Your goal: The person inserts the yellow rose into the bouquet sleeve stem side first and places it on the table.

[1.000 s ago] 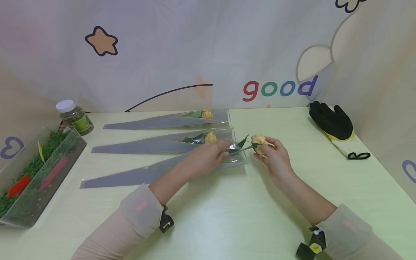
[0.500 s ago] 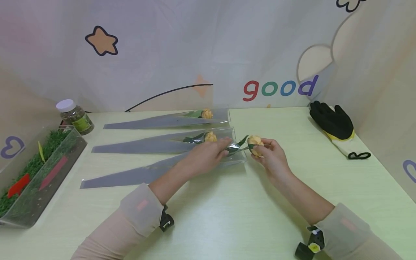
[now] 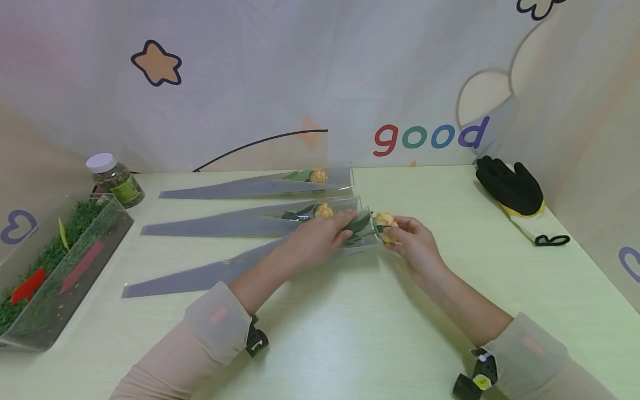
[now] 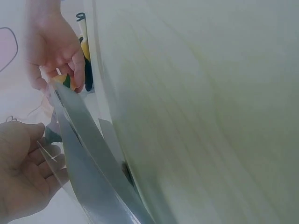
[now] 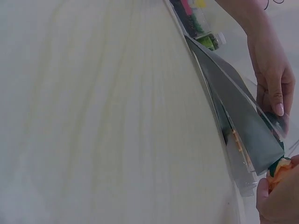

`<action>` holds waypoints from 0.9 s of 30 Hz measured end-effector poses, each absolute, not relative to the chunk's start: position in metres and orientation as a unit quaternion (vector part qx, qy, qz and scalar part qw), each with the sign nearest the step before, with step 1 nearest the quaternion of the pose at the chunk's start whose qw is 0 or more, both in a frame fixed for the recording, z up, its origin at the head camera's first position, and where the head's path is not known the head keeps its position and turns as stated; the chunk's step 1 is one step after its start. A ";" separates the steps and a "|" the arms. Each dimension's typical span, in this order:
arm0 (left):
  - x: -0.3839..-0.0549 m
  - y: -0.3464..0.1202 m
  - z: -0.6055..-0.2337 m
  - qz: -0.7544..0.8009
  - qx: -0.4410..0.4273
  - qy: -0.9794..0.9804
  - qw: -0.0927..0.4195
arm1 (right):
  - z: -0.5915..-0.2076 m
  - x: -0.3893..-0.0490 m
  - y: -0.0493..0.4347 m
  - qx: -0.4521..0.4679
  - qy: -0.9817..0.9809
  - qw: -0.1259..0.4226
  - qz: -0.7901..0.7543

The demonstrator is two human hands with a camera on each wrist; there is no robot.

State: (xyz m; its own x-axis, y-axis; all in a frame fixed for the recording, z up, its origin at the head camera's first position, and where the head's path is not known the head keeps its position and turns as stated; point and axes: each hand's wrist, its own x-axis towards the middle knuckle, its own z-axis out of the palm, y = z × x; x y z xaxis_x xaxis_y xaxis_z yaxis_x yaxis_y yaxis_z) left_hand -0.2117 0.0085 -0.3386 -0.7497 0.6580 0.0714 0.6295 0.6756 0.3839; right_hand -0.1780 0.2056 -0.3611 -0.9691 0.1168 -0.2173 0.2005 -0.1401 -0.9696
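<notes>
My right hand (image 3: 419, 244) pinches the head of a yellow artificial rose (image 3: 384, 221) at the open end of the nearest flower sleeve (image 3: 185, 280). The rose's green leaves show through the clear plastic, inside the mouth; its blossom is just outside. My left hand (image 3: 317, 240) holds that sleeve near the mouth, thumb and fingers at the plastic edge. In the left wrist view the sleeve (image 4: 86, 154) is tilted, its narrow tail running toward the camera. Behind it lie two more sleeves, a middle one (image 3: 200, 226) and a far one (image 3: 215, 190), each with a yellow rose inside.
At the left edge stands a clear box (image 3: 95, 266) with artificial grass and a red piece. A lidded jar (image 3: 117, 180) is behind it. A black and white work glove (image 3: 515, 189) lies at the right. A printed cloth (image 3: 280, 83) hangs along the table's back.
My right hand has moved left with the rose, bringing its leaves into the sleeve and its blossom up to the mouth. The sleeve's tail has shifted slightly toward me. My left hand stays in place.
</notes>
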 end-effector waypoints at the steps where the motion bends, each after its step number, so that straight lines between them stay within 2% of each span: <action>1: -0.212 0.009 -0.339 0.197 0.352 0.915 0.036 | -0.361 -0.178 0.206 0.121 0.657 0.030 -0.744; 27: -0.211 0.010 -0.339 0.199 0.360 0.911 0.028 | -0.364 -0.177 0.205 0.076 0.667 0.037 -0.740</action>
